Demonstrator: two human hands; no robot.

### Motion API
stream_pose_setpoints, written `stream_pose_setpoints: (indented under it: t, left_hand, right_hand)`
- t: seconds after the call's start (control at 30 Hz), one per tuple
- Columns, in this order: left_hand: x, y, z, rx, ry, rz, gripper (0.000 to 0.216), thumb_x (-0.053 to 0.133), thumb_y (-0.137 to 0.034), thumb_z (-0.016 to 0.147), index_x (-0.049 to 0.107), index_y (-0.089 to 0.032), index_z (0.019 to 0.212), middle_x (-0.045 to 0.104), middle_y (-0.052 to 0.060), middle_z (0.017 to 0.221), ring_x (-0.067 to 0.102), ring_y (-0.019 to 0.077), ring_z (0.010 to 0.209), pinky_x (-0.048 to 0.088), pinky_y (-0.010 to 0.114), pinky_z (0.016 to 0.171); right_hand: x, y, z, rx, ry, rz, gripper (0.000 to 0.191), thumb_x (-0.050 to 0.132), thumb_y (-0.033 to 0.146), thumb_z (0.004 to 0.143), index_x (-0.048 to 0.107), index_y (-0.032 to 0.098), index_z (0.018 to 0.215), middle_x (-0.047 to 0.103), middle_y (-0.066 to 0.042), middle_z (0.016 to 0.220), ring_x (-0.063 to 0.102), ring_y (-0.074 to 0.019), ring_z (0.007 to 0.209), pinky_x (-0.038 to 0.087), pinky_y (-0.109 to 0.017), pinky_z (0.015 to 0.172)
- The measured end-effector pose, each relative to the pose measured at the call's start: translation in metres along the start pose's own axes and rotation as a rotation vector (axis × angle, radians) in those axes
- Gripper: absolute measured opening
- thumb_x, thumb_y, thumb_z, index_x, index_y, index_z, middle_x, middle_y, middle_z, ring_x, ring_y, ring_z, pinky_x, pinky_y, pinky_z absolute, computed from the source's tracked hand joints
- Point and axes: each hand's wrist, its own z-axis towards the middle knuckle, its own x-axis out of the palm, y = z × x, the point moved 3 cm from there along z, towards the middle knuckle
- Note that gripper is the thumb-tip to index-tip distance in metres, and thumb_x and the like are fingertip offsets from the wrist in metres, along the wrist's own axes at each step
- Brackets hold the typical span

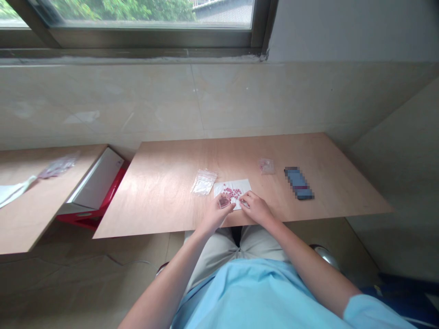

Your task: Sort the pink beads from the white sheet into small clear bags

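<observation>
My left hand (216, 214) is closed around a small see-through plastic bag (224, 201) with something dark reddish inside. My right hand (258, 208) is beside it, thumb and fingers brought together over the near right part of a white sheet of paper (246, 184). Whatever those fingertips pinch, if anything, is too small to make out. Many small red-pink pieces (233, 192) lie scattered on the paper, just beyond both hands. To the left of the paper is a stack of see-through zip bags (204, 182).
Another small plastic bag (266, 167) with pale contents lies farther back on the wooden table (164, 183). A blurred-out, phone-like object (299, 183) is to the right. On the left, a second table (37, 205) holds plastic bags (59, 165), beside a red stool (113, 196).
</observation>
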Motion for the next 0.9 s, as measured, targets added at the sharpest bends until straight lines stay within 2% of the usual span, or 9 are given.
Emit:
stream_pose_setpoints:
  t: [0.13,0.23,0.33,0.4,0.43,0.57,0.6,0.77,0.9]
  left_hand:
    - [0.0,0.007,0.001,0.035,0.02,0.054,0.032,0.073,-0.044,0.081,0.055,-0.018,0.089,0.062,0.002,0.084,0.062,0.0172,0.081,0.05,0.031,0.077]
    - [-0.001,0.011,0.0,0.062,0.01,0.142,0.03,0.072,-0.043,0.082,0.057,-0.019,0.092,0.064,0.003,0.087,0.062,0.0188,0.084,0.049,0.033,0.08]
    - [0.001,0.011,-0.003,0.066,0.026,0.221,0.03,0.073,-0.043,0.082,0.059,-0.019,0.094,0.064,0.003,0.087,0.061,0.0189,0.082,0.047,0.032,0.077]
    - [0.004,0.01,-0.005,0.074,0.051,0.245,0.028,0.072,-0.041,0.082,0.059,-0.019,0.093,0.063,0.002,0.086,0.06,0.018,0.08,0.046,0.031,0.075]
    - [0.005,0.009,-0.005,0.078,0.061,0.25,0.028,0.072,-0.04,0.082,0.059,-0.019,0.093,0.063,0.002,0.086,0.059,0.0176,0.08,0.045,0.03,0.075]
    - [0.007,0.007,-0.006,0.086,0.069,0.246,0.028,0.071,-0.039,0.083,0.06,-0.019,0.098,0.064,0.003,0.088,0.06,0.0183,0.082,0.045,0.03,0.075]
    - [0.007,0.008,-0.006,0.085,0.066,0.242,0.029,0.071,-0.04,0.083,0.061,-0.019,0.099,0.064,0.003,0.087,0.06,0.0184,0.081,0.045,0.03,0.075]
    - [0.003,0.008,-0.004,0.052,0.026,0.147,0.032,0.075,-0.042,0.08,0.061,-0.019,0.096,0.065,0.003,0.085,0.061,0.0188,0.081,0.047,0.031,0.076]
    - [0.001,0.005,-0.003,-0.008,0.015,-0.077,0.034,0.076,-0.043,0.08,0.063,-0.018,0.099,0.067,0.006,0.094,0.064,0.0182,0.084,0.049,0.031,0.078]
  right_hand:
    - [-0.002,0.0,0.002,0.01,-0.036,0.137,0.012,0.06,0.022,0.091,0.071,0.022,0.094,0.068,-0.005,0.101,0.064,-0.0167,0.082,0.048,-0.027,0.076]
    - [-0.008,-0.005,0.008,0.123,-0.123,0.456,0.015,0.061,0.033,0.09,0.067,0.019,0.086,0.067,-0.003,0.082,0.059,-0.0149,0.065,0.048,-0.027,0.065]
    - [-0.016,-0.007,0.013,0.309,-0.242,0.828,0.026,0.061,0.046,0.09,0.062,0.02,0.086,0.058,0.002,0.067,0.051,-0.0123,0.051,0.041,-0.024,0.048]
    - [-0.025,0.002,0.014,0.336,-0.281,0.959,0.029,0.063,0.049,0.088,0.06,0.02,0.089,0.056,0.004,0.066,0.047,-0.0108,0.048,0.038,-0.022,0.045]
    - [-0.029,0.009,0.014,0.316,-0.256,0.981,0.029,0.065,0.049,0.087,0.061,0.02,0.09,0.057,0.004,0.066,0.047,-0.0104,0.049,0.038,-0.022,0.045]
    - [-0.036,0.04,0.012,0.155,0.067,0.88,0.029,0.067,0.046,0.087,0.069,0.019,0.096,0.067,-0.001,0.079,0.055,-0.0122,0.059,0.045,-0.023,0.053]
    - [-0.035,0.041,0.012,0.134,0.104,0.84,0.028,0.066,0.046,0.088,0.07,0.019,0.097,0.069,-0.002,0.083,0.057,-0.0129,0.062,0.047,-0.024,0.055]
    - [-0.024,0.009,0.008,0.172,-0.032,0.529,0.025,0.057,0.039,0.093,0.072,0.018,0.098,0.072,-0.004,0.085,0.061,-0.016,0.067,0.049,-0.027,0.064]
    - [-0.01,-0.005,0.001,0.063,0.002,0.206,0.023,0.057,0.027,0.093,0.073,0.021,0.109,0.072,-0.007,0.099,0.064,-0.0165,0.074,0.051,-0.029,0.076]
